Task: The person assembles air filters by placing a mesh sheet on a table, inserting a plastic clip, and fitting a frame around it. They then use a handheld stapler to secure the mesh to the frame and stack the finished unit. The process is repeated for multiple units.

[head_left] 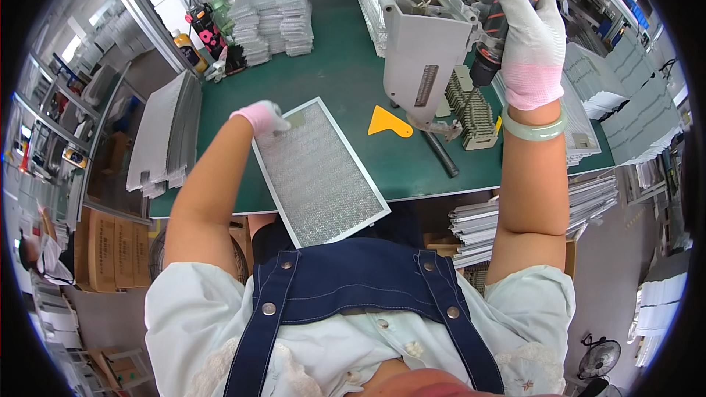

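My left hand (266,116), in a white and pink glove, is closed on the upper left edge of a metal mesh filter panel (316,176) with a pale frame. The panel lies tilted across the table's front edge, its lower end reaching past it toward my apron. At the right, my gloved right hand (531,37) is wrapped round an orange and black cordless drill (494,29). The drill points down, above a row of grey-green plastic pieces (471,114). Beside it stands a grey dispenser-like device (423,59).
On the green table (334,51) lie a yellow scraper (388,123) and a dark rod (440,154). Stacked mesh panels (276,15) stand at the back, with more panels (165,132) at the left edge. Bottles (190,50) stand back left. Metal strips (471,228) are piled below the table.
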Motion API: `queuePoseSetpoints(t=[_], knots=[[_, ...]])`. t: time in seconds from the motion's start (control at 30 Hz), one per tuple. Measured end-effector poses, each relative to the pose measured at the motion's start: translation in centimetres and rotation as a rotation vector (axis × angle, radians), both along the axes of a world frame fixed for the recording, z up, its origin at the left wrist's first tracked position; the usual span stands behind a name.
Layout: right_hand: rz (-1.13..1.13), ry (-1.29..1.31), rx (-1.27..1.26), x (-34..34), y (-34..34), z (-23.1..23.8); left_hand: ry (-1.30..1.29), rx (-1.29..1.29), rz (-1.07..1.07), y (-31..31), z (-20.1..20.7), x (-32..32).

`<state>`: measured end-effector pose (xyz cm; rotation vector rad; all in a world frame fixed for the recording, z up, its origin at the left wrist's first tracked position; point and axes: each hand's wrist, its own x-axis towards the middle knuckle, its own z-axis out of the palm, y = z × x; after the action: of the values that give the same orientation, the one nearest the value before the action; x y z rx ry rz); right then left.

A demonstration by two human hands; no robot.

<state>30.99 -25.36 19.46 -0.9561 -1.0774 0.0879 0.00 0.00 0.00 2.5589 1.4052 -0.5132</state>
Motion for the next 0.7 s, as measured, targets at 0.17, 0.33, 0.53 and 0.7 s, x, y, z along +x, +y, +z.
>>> queuePoseSetpoints(t=[0.17,0.33,0.53,0.7], knots=[[-0.119,-0.13,-0.038,1.0,-0.4,-0.9,-0.153,0.213,0.125,0.6,-0.6,0.1],[0.035,-0.033,-0.058,0.3,-2.1,-1.8,0.024,0.038,0.204,2.6,-7.1,-2.2],[-0.001,0.002,-0.071,1.9,-2.7,-2.1,-0.348,0.231,-0.056,0.6,0.5,-2.3],[-0.36,-0.156,-0.074,5.6,-3.7,-2.5,-0.682,0.482,-0.348,-13.1,14.2,3.6]])
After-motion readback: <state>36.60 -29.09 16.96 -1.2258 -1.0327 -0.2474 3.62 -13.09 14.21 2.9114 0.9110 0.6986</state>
